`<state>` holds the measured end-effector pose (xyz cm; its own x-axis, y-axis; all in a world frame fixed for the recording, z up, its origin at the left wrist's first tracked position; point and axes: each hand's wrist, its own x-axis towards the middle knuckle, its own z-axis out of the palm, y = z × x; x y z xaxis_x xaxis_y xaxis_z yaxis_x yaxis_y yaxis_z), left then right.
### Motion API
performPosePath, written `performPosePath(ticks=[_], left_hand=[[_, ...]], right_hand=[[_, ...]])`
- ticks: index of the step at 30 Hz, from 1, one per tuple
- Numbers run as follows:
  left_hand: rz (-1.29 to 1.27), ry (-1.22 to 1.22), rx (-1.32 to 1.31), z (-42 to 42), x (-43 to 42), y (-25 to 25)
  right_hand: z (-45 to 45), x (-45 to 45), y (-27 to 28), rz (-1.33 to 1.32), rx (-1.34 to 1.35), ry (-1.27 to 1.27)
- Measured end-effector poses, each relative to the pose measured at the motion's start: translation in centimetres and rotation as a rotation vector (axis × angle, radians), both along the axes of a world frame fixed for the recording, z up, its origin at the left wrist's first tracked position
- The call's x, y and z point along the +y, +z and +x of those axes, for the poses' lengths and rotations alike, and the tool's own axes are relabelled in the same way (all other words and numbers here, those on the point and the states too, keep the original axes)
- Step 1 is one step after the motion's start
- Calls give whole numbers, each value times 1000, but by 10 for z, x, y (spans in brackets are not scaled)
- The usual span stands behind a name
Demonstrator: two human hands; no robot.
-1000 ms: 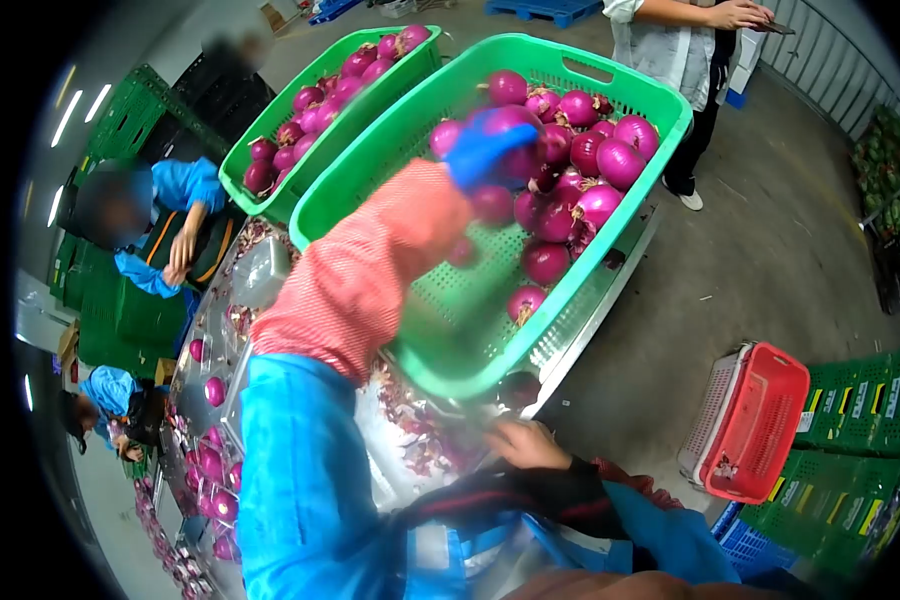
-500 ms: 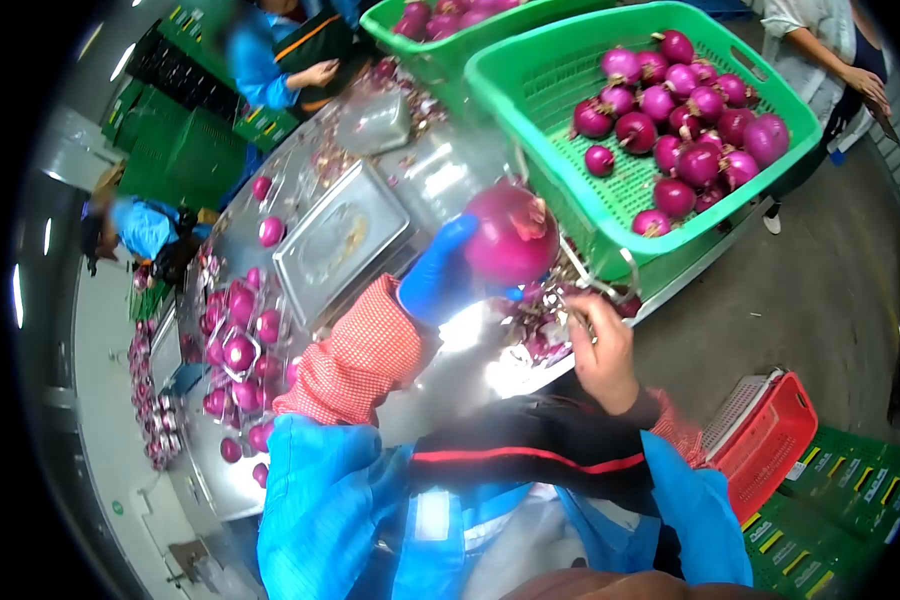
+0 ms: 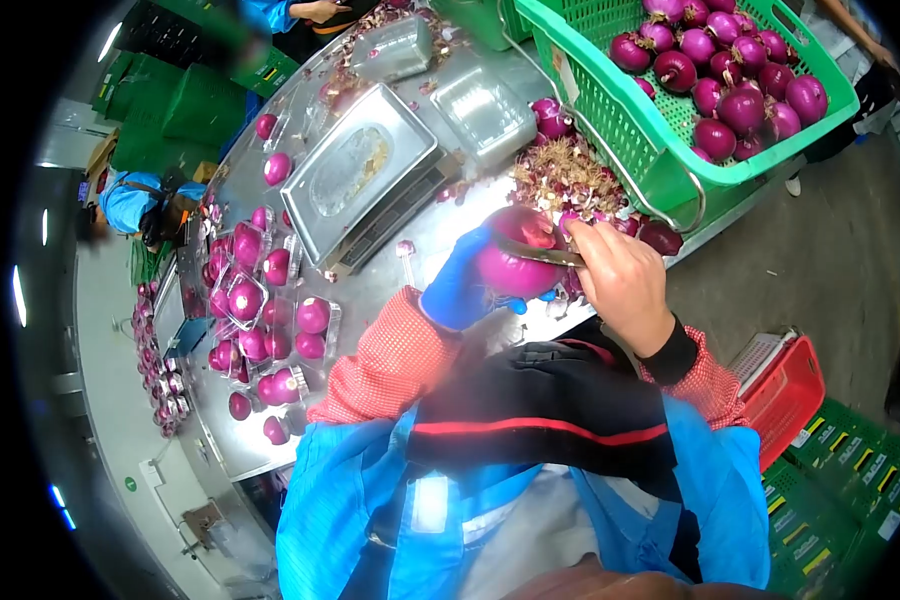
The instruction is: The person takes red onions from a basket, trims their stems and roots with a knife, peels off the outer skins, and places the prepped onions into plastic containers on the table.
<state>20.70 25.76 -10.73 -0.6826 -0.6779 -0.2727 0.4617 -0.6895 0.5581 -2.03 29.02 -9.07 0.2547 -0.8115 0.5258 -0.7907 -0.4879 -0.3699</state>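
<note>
A large red onion (image 3: 510,270) sits in my left hand (image 3: 458,278), which wears a blue glove and has its fingers curled around the bulb. My bare right hand (image 3: 622,277) grips a knife (image 3: 542,252) and lays its curved blade across the top of the onion. The knife's handle is hidden in my fingers. Below and beyond my hands, a heap of onion skins and root trimmings (image 3: 570,178) covers the metal table, with a few onions among it.
A green crate (image 3: 625,150) of red onions stands at the upper right. A metal weighing scale (image 3: 365,170) and clear plastic tubs (image 3: 485,110) are beyond my left hand. Packed onions (image 3: 250,300) lie on the left. A red basket (image 3: 790,405) is at lower right; co-workers are farther off.
My right hand has come up to the onion, and the knife blade now lies across it. The view has shifted, bringing the scale and tubs out more clearly.
</note>
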Motion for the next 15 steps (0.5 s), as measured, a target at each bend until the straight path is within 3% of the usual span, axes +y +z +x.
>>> performPosePath(ticks=[5, 15], left_hand=[[-85, 5, -186, -14, 15, 13], [-76, 79, -161, -17, 23, 10]], right_hand=[[-3, 0, -14, -21, 40, 3], [-18, 11, -36, 61, 37, -121]])
